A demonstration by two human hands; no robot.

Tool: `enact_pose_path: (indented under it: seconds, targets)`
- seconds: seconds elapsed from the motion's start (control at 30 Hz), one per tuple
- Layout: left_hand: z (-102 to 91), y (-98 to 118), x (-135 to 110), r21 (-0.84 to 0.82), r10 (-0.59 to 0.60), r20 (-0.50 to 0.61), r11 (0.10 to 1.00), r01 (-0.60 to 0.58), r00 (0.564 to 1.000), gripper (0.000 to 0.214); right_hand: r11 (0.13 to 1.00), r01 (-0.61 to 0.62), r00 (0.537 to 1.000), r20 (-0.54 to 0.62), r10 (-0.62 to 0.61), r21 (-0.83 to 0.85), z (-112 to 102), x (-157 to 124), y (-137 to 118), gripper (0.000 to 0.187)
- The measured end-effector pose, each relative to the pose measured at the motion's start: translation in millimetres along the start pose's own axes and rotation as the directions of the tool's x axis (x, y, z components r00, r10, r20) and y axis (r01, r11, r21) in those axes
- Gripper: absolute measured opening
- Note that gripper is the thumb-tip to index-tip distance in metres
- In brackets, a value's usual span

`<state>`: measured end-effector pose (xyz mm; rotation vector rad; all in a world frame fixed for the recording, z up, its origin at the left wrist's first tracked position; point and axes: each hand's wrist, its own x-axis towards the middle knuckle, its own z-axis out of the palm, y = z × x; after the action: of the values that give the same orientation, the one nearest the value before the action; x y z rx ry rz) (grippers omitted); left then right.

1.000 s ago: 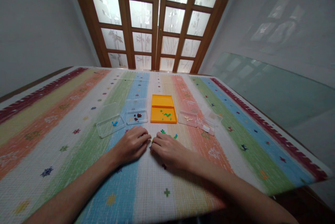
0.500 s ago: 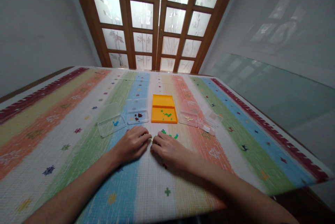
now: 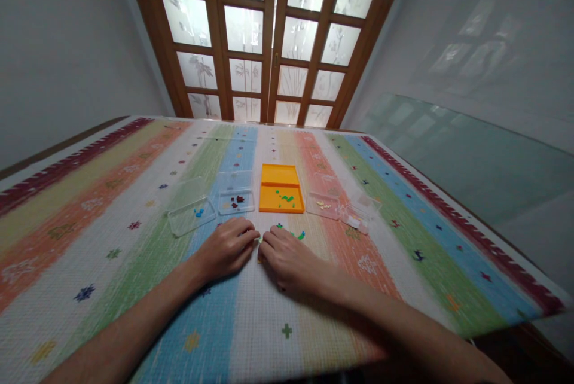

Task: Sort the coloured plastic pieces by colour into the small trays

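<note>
Close together on the striped tablecloth, my left hand (image 3: 231, 245) and my right hand (image 3: 286, 257) have their fingers curled in and their tips almost meeting. A tiny pale piece (image 3: 260, 240) shows in the gap between the fingertips; its kind is too small to tell, and which hand grips it is unclear. What else the fingers hold is hidden. Just beyond my right hand lie small green pieces (image 3: 299, 235), one with a blue bit at its end, and another dark green piece (image 3: 280, 225).
An open orange case (image 3: 281, 210) with several green pieces stands ahead of the hands. To its left are clear boxes of dark red pieces (image 3: 239, 199) and blue pieces (image 3: 198, 213). Rightward sit a pinkish box (image 3: 323, 213) of cream pieces and another clear box (image 3: 355, 224).
Both hands stay almost in place, with only slight shifts of the right fingers. The view has tilted a little; the boxes and loose pieces stay where they were.
</note>
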<state>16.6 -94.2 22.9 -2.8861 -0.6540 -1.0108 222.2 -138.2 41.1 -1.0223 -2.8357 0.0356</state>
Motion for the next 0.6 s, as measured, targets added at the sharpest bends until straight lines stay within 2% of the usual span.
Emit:
enact_pose_path:
  seconds: [0.07,0.17,0.27,0.33,0.47,0.53,0.6]
  targets:
    - [-0.1,0.2,0.1,0.001,0.002,-0.001,1.000,-0.002,1.000,0.019,0.995,-0.045,0.998,-0.034,0.048,0.085,-1.7,-1.9,3.5,0.015]
    - [0.2,0.3,0.1,0.004,0.010,0.004,1.000,-0.010,1.000,0.018,0.948,-0.095,0.985,-0.112,0.135,0.304,-5.7,-5.4,13.8,0.017]
    - [0.8,-0.4,-0.4,0.004,0.008,0.001,1.000,-0.008,1.000,0.017,0.865,-0.097,0.953,-0.203,0.223,0.493,-15.2,-10.6,31.4,0.017]
    - [1.3,-1.3,-1.0,-0.002,0.006,-0.003,1.000,-0.006,1.000,0.017,0.845,-0.107,0.920,-0.269,0.284,0.525,-26.2,-17.3,48.3,0.014]
    - [2.6,-3.8,-3.7,-0.022,0.012,-0.010,1.000,-0.012,1.000,0.015,0.838,-0.223,0.828,-0.357,0.433,0.498,-53.7,-45.0,93.4,0.008]
    - [3.4,-4.9,-5.5,-0.023,0.016,-0.010,1.000,-0.017,1.000,0.015,0.816,-0.336,0.773,-0.358,0.524,0.470,-64.7,-65.4,116.7,0.008]
    - [4.0,-5.9,-6.9,-0.017,0.019,-0.009,1.000,-0.019,1.000,0.015,0.759,-0.468,0.693,-0.345,0.633,0.453,-70.7,-87.3,135.7,0.008]
